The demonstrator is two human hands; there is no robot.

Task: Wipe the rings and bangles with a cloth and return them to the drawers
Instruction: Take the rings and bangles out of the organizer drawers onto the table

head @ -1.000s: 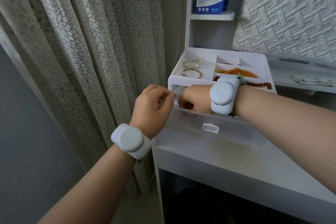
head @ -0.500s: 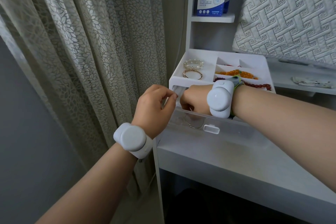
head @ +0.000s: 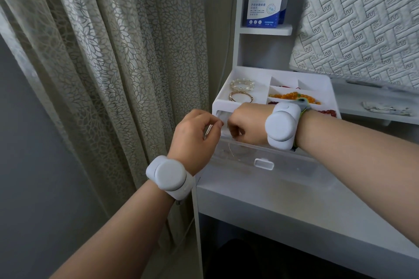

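Note:
A white jewellery box stands on the white desk. Its open top tray holds a pearl bracelet, a gold bangle, orange beads and red beads. A clear drawer is pulled out below, with a thin gold ring lying inside. My left hand pinches a thin silvery piece just left of the box. My right hand hovers over the drawer's left end with fingers curled. What those fingers hold is hidden.
A patterned curtain hangs close on the left. A blue-and-white carton sits on a small shelf above the box. A quilted headboard fills the upper right, and a crumpled patterned cloth lies on the ledge beneath it.
Both hands stay over the drawer's left end. My left hand has drawn slightly away from the right, and a small gap shows between them.

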